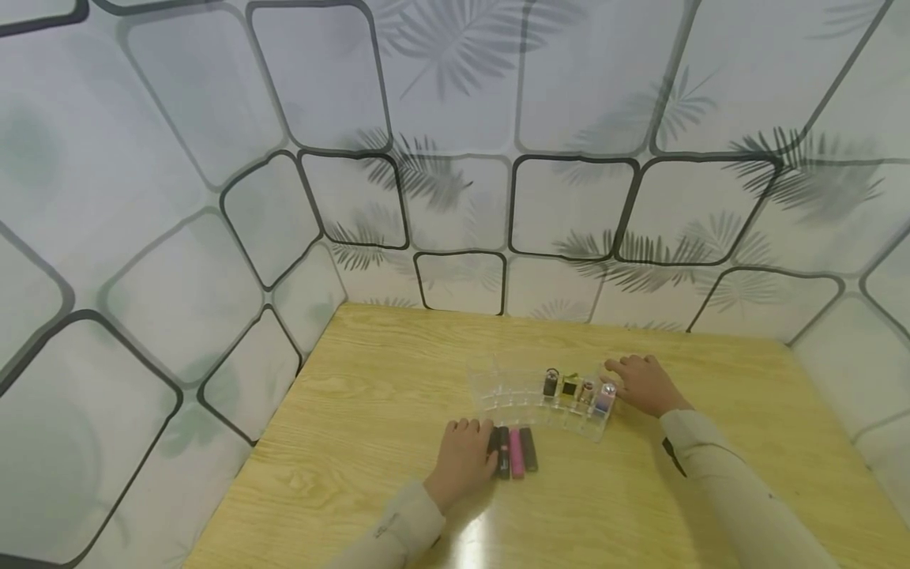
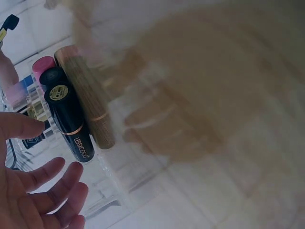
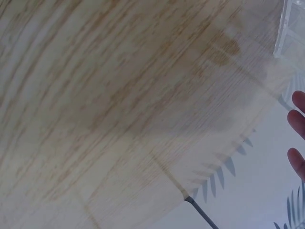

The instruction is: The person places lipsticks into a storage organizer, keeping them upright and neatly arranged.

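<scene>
My left hand (image 1: 465, 454) rests at the left end of a row of cosmetic tubes on the table. Its thumb and fingers are spread beside a black lipstick tube (image 2: 69, 121) in the left wrist view, with nothing gripped between them. A pink tube (image 1: 517, 454) and a dark brown tube (image 1: 528, 449) lie at the right of the row. My right hand (image 1: 643, 385) is at the right end of a clear organizer (image 1: 515, 399), close to a pink-and-blue bottle (image 1: 604, 398). Its fingertips (image 3: 296, 121) are apart in the right wrist view.
Small bottles stand in the organizer's right part: a dark one (image 1: 550, 384), a yellow one with a black label (image 1: 569, 388) and a small reddish one (image 1: 586, 392). The wooden table (image 1: 341, 442) meets a patterned curtain-like wall (image 1: 462, 205) behind and at both sides.
</scene>
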Demonstrator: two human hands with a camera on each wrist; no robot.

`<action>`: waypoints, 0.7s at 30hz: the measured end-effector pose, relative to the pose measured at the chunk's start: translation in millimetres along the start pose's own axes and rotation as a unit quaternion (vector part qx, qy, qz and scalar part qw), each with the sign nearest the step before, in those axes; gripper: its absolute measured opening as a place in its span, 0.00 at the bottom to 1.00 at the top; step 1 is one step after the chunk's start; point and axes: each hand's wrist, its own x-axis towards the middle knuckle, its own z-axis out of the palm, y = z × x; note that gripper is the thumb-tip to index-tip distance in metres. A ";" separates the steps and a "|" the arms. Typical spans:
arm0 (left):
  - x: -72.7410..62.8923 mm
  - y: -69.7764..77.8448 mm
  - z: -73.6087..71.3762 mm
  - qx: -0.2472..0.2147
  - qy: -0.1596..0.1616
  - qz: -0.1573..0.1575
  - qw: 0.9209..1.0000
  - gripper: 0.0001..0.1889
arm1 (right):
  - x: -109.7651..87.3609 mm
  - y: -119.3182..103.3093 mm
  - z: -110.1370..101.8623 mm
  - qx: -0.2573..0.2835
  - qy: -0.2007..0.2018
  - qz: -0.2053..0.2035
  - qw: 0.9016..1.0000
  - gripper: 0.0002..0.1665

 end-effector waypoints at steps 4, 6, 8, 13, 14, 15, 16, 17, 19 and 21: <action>1.3 0.2 2.5 0.005 -0.008 -0.007 1.000 0.19 | 0.9 0.3 -1.3 0.003 -0.003 -0.001 1.000 0.17; 2.1 0.2 4.5 0.005 -0.017 -0.012 1.000 0.19 | 2.0 1.2 -2.8 0.008 -0.012 -0.001 1.000 0.16; 2.9 0.1 6.7 0.002 -0.025 -0.015 1.000 0.19 | 3.1 2.7 -4.6 0.002 -0.023 -0.006 1.000 0.17; 4.0 -0.1 11.9 -0.013 -0.042 -0.020 0.999 0.17 | 7.1 7.8 -9.5 -0.035 -0.028 -0.040 0.998 0.22; 4.3 -0.2 12.4 -0.016 -0.043 -0.020 0.999 0.17 | 7.8 8.4 -10.0 -0.039 -0.023 -0.046 0.998 0.23; 4.3 -0.1 12.5 -0.016 -0.046 -0.022 0.999 0.17 | 8.2 8.7 -10.4 -0.039 -0.017 -0.053 0.998 0.24; 4.3 -0.1 12.5 -0.017 -0.047 -0.023 0.998 0.17 | 8.6 8.8 -10.4 -0.039 -0.013 -0.059 0.997 0.25; 4.2 0.0 11.7 -0.015 -0.049 -0.025 0.998 0.17 | 8.6 8.3 -10.4 -0.037 -0.010 -0.064 0.997 0.26; 4.3 0.4 10.4 -0.012 -0.052 -0.028 0.998 0.17 | 8.2 7.7 -9.7 -0.036 -0.009 -0.070 0.997 0.26; 4.3 0.6 9.3 -0.011 -0.055 -0.031 0.998 0.17 | 7.3 6.8 -8.4 -0.037 -0.015 -0.071 0.997 0.24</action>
